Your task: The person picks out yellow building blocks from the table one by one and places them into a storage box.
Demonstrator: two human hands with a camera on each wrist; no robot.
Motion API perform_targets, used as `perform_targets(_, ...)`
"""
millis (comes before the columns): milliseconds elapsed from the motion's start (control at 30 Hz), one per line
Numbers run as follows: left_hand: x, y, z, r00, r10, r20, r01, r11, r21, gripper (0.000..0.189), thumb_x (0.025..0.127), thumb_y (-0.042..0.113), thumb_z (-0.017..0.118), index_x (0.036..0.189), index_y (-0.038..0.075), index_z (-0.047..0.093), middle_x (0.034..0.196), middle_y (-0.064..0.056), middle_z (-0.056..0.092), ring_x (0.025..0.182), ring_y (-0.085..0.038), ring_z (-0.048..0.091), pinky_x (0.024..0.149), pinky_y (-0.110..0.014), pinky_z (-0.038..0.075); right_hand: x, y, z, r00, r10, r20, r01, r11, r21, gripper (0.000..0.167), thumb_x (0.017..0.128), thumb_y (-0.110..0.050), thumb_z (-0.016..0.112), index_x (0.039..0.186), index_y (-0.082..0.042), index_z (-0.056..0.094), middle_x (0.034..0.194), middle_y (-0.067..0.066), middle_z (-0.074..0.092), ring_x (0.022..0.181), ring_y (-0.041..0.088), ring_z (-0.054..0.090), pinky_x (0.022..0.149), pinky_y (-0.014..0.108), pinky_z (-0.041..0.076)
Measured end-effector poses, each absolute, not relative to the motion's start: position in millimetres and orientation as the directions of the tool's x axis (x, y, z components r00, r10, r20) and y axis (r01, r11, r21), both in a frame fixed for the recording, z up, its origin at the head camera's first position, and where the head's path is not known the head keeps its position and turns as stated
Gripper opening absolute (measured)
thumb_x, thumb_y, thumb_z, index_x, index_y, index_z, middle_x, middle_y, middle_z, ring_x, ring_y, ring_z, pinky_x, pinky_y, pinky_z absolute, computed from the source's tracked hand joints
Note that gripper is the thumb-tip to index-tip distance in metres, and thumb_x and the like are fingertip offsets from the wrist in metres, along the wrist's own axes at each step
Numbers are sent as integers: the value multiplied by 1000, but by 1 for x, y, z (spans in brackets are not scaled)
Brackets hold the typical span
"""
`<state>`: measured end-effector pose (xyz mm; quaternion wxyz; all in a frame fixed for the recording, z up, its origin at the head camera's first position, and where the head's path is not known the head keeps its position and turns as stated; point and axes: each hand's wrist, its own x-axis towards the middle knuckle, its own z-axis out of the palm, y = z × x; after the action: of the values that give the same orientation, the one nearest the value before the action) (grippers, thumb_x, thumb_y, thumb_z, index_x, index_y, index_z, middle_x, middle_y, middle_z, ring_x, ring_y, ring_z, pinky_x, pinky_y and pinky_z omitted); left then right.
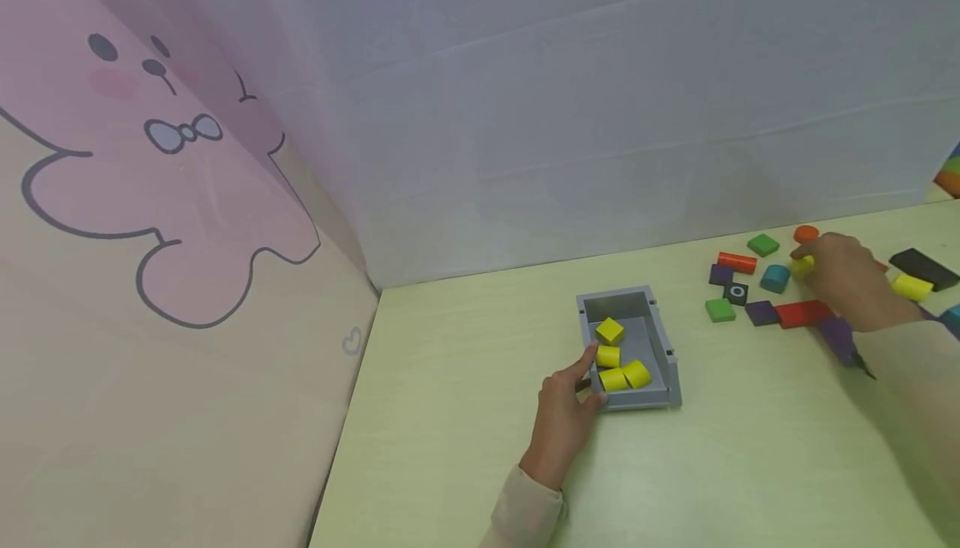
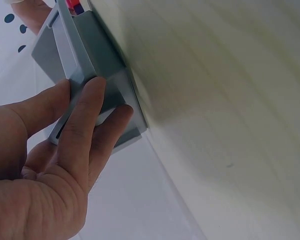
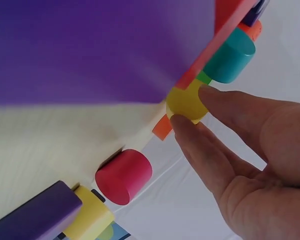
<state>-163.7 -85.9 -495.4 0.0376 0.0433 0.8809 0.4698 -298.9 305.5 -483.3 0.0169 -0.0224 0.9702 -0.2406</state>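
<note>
My left hand grips the near left side of a grey plastic tray; in the left wrist view the thumb and fingers pinch its wall. Inside the tray lie several yellow blocks, among them a diamond-shaped one and a short cylinder. Over at the scattered blocks, my right hand has its thumb and fingertips on both sides of a yellow round block. A teal block stands just left of it.
Loose blocks cover the table's back right: a red one, a purple one, a green one, a black one and a further yellow cylinder. A pale curtain hangs along the back edge; a bear-printed cloth covers the left side.
</note>
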Motion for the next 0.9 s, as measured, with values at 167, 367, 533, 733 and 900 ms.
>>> perform_targets(167, -164, -86, -495, -993, 113, -20, 46, 553, 832, 72, 91, -4, 79, 154, 21, 57, 150, -9, 60, 120, -25, 72, 101, -39, 58, -299, 304, -481, -998, -56, -28, -37, 882, -469, 32, 92, 12, 62, 121, 26, 58, 126, 50, 49, 119, 70, 42, 103, 80, 37)
perform_targets(367, -164, -86, -495, -994, 108, -25, 40, 555, 831, 72, 91, -3, 79, 154, 22, 57, 150, -9, 61, 120, -25, 72, 100, -38, 58, -297, 303, -480, -998, -54, -26, -36, 883, -469, 29, 93, 15, 56, 120, 26, 58, 125, 50, 51, 116, 69, 45, 99, 78, 40)
perform_targets(533, -164, -86, -496, -994, 107, -26, 38, 557, 829, 72, 91, -3, 79, 154, 23, 57, 150, -8, 61, 120, -25, 72, 100, -38, 58, -296, 304, -483, -999, -52, -12, -40, 880, -473, 28, 93, 16, 53, 119, 25, 59, 123, 49, 52, 115, 69, 47, 97, 77, 42)
perform_targets(733, -164, -85, -497, -994, 108, -28, 37, 556, 830, 72, 91, -3, 79, 154, 23, 57, 150, -8, 60, 120, -24, 72, 100, -37, 58, -293, 307, -484, -998, -40, 39, -53, 881, -470, 27, 92, 18, 53, 117, 25, 61, 123, 49, 55, 115, 69, 47, 99, 78, 41)
perform_targets(900, -164, -86, -497, -994, 104, -29, 34, 558, 829, 72, 90, -3, 79, 154, 24, 57, 150, -9, 61, 120, -24, 72, 99, -36, 59, -293, 306, -482, -998, -21, 56, -46, 879, -475, 27, 92, 18, 54, 117, 23, 63, 127, 48, 54, 118, 69, 46, 100, 78, 40)
